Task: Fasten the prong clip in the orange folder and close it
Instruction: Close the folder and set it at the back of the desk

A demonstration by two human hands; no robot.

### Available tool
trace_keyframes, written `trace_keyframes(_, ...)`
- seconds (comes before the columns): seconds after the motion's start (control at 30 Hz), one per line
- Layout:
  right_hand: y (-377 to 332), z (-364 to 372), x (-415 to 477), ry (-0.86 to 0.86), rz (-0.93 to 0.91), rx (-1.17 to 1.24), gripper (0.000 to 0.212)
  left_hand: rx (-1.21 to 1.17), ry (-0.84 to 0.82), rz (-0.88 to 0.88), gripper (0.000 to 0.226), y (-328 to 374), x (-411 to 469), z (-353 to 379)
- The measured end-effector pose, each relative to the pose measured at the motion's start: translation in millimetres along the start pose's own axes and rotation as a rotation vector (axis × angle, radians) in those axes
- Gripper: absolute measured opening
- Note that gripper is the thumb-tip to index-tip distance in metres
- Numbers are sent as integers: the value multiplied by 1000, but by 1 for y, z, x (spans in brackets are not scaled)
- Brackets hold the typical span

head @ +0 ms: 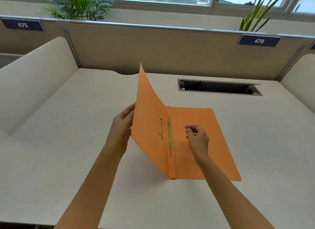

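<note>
The orange folder [213, 143] lies on the desk with its right cover flat and its left cover [150, 112] raised almost upright. My left hand [123, 124] grips the outer edge of that raised cover. A brass prong clip [170, 136] runs along the spine fold, with its bar flat over the prongs. A thin metal strip [161, 128] shows on the inside of the raised cover. My right hand [197, 137] hovers over the flat cover just right of the clip, fingers curled loosely and holding nothing.
A white desk [85, 143] carries the folder. A rectangular cable slot [219, 87] with its lid up sits at the back right. Beige partitions [153, 49] close the desk at the back and both sides.
</note>
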State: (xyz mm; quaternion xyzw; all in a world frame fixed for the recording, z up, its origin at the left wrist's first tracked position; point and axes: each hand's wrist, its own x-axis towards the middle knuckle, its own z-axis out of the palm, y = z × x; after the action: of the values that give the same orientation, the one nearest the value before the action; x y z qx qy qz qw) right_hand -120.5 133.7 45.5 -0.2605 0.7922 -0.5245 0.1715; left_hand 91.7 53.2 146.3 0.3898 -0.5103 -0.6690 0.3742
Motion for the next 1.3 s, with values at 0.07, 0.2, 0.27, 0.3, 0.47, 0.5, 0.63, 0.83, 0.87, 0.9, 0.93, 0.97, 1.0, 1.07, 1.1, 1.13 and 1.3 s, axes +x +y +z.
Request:
trace_keyframes(0.07, -10, -16, 7, -96, 73, 40, 18, 34, -15, 41, 36, -3, -5, 21)
trace_keyframes(0.2, -35, -54, 14, -217, 125, 241, 28, 135, -89, 64, 47, -12, -10, 56)
trace_keyframes(0.27, -48, -74, 15, -238, 107, 285, 34, 207, -133, 78, 44, -20, -10, 68)
trace_keyframes(0.3, -53, -83, 16, -242, 96, 276, 37, 250, -148, 92, 42, -25, -9, 73)
trace_keyframes(0.47, -65, -117, 18, -235, 125, 231, 46, 506, -150, 120, 36, -54, -5, 85)
trace_keyframes(0.5, -66, -122, 18, -253, 144, 257, 48, 547, -153, 115, 34, -60, -4, 85)
trace_keyframes(0.63, -65, -139, 17, -261, 167, 287, 50, 661, -185, 84, 27, -80, -1, 90)
trace_keyframes(0.83, -43, -158, 25, -264, 106, 104, 52, 716, -200, 39, 31, -94, 1, 93)
trace_keyframes(0.87, -38, -159, 26, -255, 119, 98, 50, 722, -198, 28, 31, -95, 1, 93)
trace_keyframes(0.9, -33, -160, 28, -236, 130, 70, 48, 731, -195, 21, 32, -96, 2, 93)
trace_keyframes(0.93, -27, -159, 29, -214, 136, 33, 46, 741, -190, 15, 32, -97, 2, 93)
trace_keyframes(0.97, -20, -159, 32, -193, 140, -6, 46, 750, -183, 10, 33, -98, 3, 93)
trace_keyframes(1.0, -12, -158, 34, -175, 143, -53, 47, 754, -175, 3, 33, -98, 3, 92)
trace_keyframes(1.07, 2, -156, 38, -149, 158, -171, 49, 759, -156, -13, 34, -100, 5, 91)
trace_keyframes(1.1, 7, -155, 39, -144, 173, -228, 49, 764, -147, -20, 35, -102, 5, 90)
trace_keyframes(1.13, 11, -155, 40, -145, 192, -276, 50, 770, -138, -28, 36, -103, 6, 89)
trace_keyframes(1.3, 30, -142, 40, -123, 316, -499, 62, 811, -104, -72, 43, -113, 10, 84)
